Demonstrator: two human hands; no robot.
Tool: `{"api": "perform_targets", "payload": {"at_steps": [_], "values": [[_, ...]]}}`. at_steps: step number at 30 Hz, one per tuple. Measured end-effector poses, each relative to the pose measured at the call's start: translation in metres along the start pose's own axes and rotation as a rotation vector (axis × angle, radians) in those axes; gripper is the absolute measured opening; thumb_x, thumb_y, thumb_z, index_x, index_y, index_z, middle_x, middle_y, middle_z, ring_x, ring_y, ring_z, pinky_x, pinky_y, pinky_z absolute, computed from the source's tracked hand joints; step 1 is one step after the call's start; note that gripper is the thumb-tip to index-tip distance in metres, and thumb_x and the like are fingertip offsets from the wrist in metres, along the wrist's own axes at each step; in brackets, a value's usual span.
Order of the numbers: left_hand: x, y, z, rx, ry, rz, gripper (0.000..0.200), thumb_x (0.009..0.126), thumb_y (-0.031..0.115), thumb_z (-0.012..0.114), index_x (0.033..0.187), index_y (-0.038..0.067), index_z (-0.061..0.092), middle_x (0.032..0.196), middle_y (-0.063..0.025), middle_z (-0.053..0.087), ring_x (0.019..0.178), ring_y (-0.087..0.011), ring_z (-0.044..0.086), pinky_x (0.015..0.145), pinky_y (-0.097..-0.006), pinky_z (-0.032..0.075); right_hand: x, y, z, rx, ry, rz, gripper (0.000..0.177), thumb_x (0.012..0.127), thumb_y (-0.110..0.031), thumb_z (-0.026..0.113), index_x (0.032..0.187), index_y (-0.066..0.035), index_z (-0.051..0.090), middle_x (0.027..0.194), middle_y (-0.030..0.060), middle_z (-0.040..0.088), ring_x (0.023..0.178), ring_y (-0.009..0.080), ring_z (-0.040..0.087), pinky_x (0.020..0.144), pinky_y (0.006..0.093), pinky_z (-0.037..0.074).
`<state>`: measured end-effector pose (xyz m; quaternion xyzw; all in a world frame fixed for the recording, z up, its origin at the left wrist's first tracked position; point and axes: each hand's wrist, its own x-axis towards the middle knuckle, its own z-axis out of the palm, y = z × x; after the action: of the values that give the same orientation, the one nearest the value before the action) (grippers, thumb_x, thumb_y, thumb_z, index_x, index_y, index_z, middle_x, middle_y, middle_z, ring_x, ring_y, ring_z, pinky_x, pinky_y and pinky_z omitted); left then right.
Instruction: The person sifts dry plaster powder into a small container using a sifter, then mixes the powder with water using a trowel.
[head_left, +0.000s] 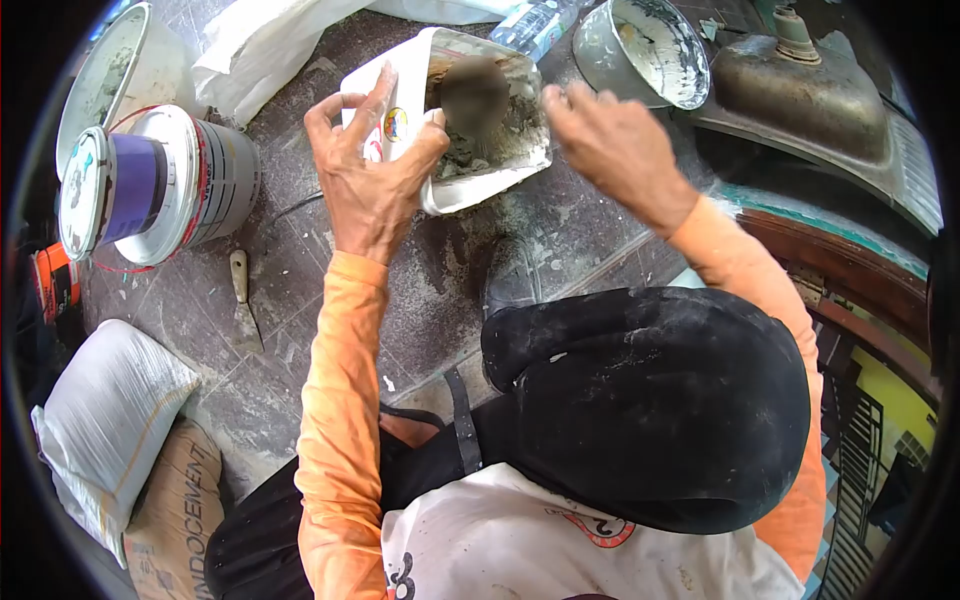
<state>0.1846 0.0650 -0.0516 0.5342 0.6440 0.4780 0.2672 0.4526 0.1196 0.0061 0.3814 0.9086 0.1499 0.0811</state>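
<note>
A white square-mouthed plastic bucket (470, 190) lies tilted on the floor, its opening turned toward me. My left hand (375, 150) grips its left side, the thumb at the rim and the fingers spread over the outer wall. Grey, crusty residue (515, 125) coats the inside, and a dark round blurred patch covers part of the opening. Just off the bucket's right rim, my right hand (615, 150) is curled closed, its fingertips smeared by motion; I cannot tell what it holds.
A metal pot (640, 50) with white residue and a clear plastic bottle (535, 28) lie beyond the bucket. At left are a paint pail (225, 175), a smaller purple-banded tub (130, 190), a scraper (241, 290), a white sack (125, 410) and a cement bag (180, 500). A steel sink (810, 100) sits right.
</note>
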Motion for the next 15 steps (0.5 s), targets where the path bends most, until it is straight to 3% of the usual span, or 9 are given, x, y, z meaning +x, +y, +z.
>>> {"api": "perform_targets", "payload": {"at_steps": [3,7,9,11,12,13,15], "values": [[-0.005,-0.012,-0.002,0.016,0.043,0.04,0.07,0.079,0.038,0.091,0.141,0.011,0.076,0.127,-0.0142,0.049,0.107,-0.0279,0.064,0.093,-0.0425,0.059,-0.028,-0.012,-0.015,0.115,-0.022,-0.042,0.031,0.093,-0.011,0.066,0.123,-0.002,0.067,0.094,0.0075,0.065,0.076,0.0218,0.07,0.062,0.0348,0.056],[-0.005,0.002,-0.001,0.038,0.003,0.046,0.07,0.077,0.034,0.088,0.144,0.016,0.075,0.127,-0.0146,0.048,0.114,-0.032,0.058,0.095,-0.0456,0.056,-0.054,0.004,-0.063,0.168,-0.184,-0.067,0.033,0.1,-0.02,0.067,0.129,-0.004,0.067,0.095,0.0069,0.065,0.075,0.0236,0.07,0.063,0.0378,0.056],[-0.008,0.005,0.002,0.082,-0.019,0.173,0.069,0.078,0.033,0.086,0.144,0.016,0.075,0.127,-0.0143,0.048,0.117,-0.0319,0.057,0.096,-0.0452,0.057,-0.053,0.007,-0.089,0.181,-0.228,-0.007,0.032,0.104,-0.027,0.066,0.129,-0.006,0.067,0.096,0.0076,0.066,0.074,0.0249,0.07,0.064,0.0384,0.056],[-0.011,0.001,0.003,0.087,-0.041,0.171,0.069,0.078,0.031,0.087,0.144,0.015,0.075,0.127,-0.0133,0.048,0.115,-0.0291,0.059,0.094,-0.0429,0.058,-0.054,0.003,-0.107,0.303,-0.304,0.128,0.033,0.107,-0.03,0.064,0.13,-0.005,0.067,0.093,0.0094,0.066,0.072,0.0274,0.07,0.062,0.0403,0.056],[-0.01,0.001,0.003,0.036,-0.024,0.124,0.069,0.078,0.029,0.088,0.144,0.015,0.075,0.128,-0.0128,0.047,0.113,-0.0278,0.06,0.093,-0.0416,0.059,-0.051,-0.005,-0.114,0.333,-0.489,0.163,0.034,0.108,-0.03,0.062,0.13,-0.005,0.066,0.091,0.0117,0.067,0.069,0.0311,0.071,0.059,0.0432,0.055],[-0.009,0.0,0.003,-0.017,-0.007,0.079,0.069,0.077,0.028,0.088,0.144,0.015,0.075,0.128,-0.0122,0.047,0.111,-0.0266,0.061,0.093,-0.0404,0.059,-0.054,-0.012,-0.102,0.338,-0.491,0.173,0.034,0.108,-0.03,0.062,0.13,-0.005,0.066,0.091,0.0117,0.067,0.069,0.0311,0.071,0.059,0.0432,0.055],[-0.008,0.0,0.002,0.018,-0.011,0.132,0.07,0.077,0.026,0.09,0.144,0.015,0.074,0.13,-0.0116,0.046,0.109,-0.0258,0.063,0.092,-0.04,0.059,-0.062,-0.024,-0.059,0.411,-0.284,0.066,0.032,0.108,-0.03,0.062,0.128,-0.005,0.066,0.088,0.0135,0.069,0.07,0.0339,0.072,0.06,0.0468,0.056]]}}
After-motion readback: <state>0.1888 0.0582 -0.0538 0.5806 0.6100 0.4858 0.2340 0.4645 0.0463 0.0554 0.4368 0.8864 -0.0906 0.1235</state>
